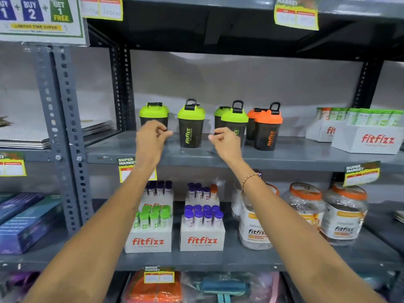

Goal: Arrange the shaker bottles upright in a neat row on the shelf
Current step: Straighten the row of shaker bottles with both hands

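Note:
Several dark shaker bottles stand upright on the grey metal shelf (pixel 284 157). A green-lidded one (pixel 154 114) stands at the left, partly behind my left hand (pixel 150 136). Another green-lidded bottle (pixel 190 125) stands between my hands, free of both. Two more green-lidded bottles (pixel 234 119) stand one behind the other, the front one partly hidden by my right hand (pixel 225 142). Two orange-lidded bottles (pixel 267 127) close the row on the right. Both hands hover in front of the bottles with fingers loosely curled, holding nothing.
White fitfizz boxes (pixel 367 139) with green packets sit at the shelf's right end. The shelf below holds tube boxes (pixel 202 232) and clear jars (pixel 343 215). A perforated upright post (pixel 65 127) stands left. Price tags hang from the shelf edges.

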`<state>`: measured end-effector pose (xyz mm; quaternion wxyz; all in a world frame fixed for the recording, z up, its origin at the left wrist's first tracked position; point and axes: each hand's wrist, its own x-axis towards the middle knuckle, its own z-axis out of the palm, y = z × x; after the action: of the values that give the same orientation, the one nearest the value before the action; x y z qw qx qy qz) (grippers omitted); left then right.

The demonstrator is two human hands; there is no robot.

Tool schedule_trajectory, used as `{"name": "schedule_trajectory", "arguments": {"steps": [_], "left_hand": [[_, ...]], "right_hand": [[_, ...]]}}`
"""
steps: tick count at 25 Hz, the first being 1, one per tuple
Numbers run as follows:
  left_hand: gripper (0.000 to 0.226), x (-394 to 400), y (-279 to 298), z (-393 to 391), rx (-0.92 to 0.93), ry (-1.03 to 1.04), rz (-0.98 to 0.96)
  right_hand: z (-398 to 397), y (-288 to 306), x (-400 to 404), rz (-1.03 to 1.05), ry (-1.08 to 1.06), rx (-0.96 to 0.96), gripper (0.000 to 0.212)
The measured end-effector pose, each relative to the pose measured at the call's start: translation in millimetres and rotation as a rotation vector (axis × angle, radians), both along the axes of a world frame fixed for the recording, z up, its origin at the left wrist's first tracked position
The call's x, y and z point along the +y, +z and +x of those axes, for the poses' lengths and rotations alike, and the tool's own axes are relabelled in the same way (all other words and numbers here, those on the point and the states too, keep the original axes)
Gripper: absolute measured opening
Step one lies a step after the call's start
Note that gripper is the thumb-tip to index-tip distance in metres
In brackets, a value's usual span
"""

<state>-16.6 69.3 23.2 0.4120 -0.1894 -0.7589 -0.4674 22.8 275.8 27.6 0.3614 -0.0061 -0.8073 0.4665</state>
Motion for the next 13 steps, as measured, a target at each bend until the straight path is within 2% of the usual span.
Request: {"name": "schedule_trajectory", "arguments": {"steps": [1, 3, 4, 6, 8, 10, 11, 13], "left_hand": [[0.015, 23.8, 4.3, 10.7, 0.025, -0.054, -0.094], [0.012, 75.4, 9.5, 27.1, 0.034, -0.17, -0.256], [0.016, 100.3, 11.2, 32.8, 0.024, -0.213, -0.286], [0.043, 137.9, 12.5, 39.4, -0.066, -0.236, -0.276], [0.06, 159.1, 14.8, 38.0, -0.172, -0.213, -0.243], [0.066, 172.8, 16.2, 28.1, -0.287, -0.19, -0.23], [0.07, 178.0, 17.4, 23.8, -0.36, -0.181, -0.22], [0.075, 183.5, 17.6, 18.2, -0.497, -0.18, -0.207]], "right_hand": [[11.6, 1.1, 12.1, -0.076, -0.013, 0.143, 0.019], [26.3, 3.8, 48.7, -0.217, -0.168, 0.376, 0.017], [30.7, 6.8, 69.9, -0.253, -0.279, 0.437, 0.02], [30.9, 8.7, 110.1, -0.294, -0.396, 0.443, 0.021], [25.3, 7.3, 140.2, -0.283, -0.352, 0.253, 0.037], [19.5, 6.0, 159.9, -0.292, -0.181, -0.03, 0.067], [18.6, 8.5, 166.7, -0.288, -0.089, -0.147, 0.075], [13.2, 13.4, 178.2, -0.24, 0.027, -0.293, 0.075]]}}
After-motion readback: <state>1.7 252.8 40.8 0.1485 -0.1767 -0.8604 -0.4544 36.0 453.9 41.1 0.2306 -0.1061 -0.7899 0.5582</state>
